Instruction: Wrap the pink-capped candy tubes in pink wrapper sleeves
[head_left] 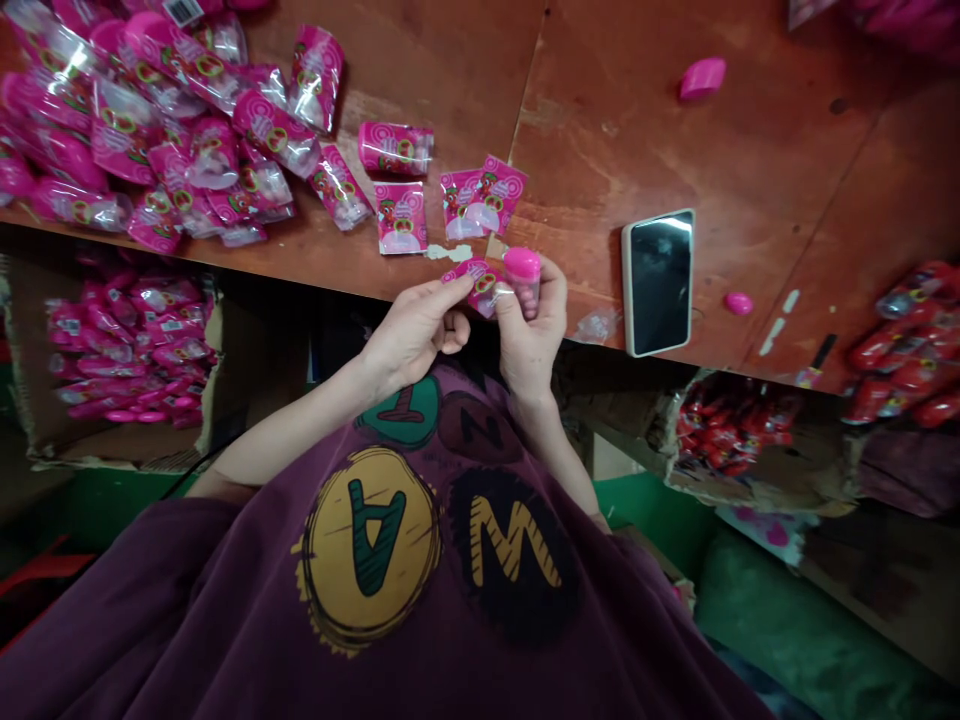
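Between the fingers of my left hand [420, 330] is a small pink printed sleeve [481, 283] with a clear lower part. My right hand [536, 335] grips a small clear container [528, 292] with a pink cap and pink pieces inside, its thumb also touching the sleeve's edge. Both hands meet just over the table's near edge. Flat printed sleeves [484, 197] lie right beyond my fingers, with another single sleeve [400, 217] to their left. A wrapped container [395, 148] lies on its side behind that one.
Wrapped pink containers [161, 130] are heaped at the table's left. A phone [658, 283], a pink cap [739, 302] and another pink piece [703, 79] lie to the right. Below the edge stand cardboard boxes of pink packs [135, 340] and red packs [731, 430].
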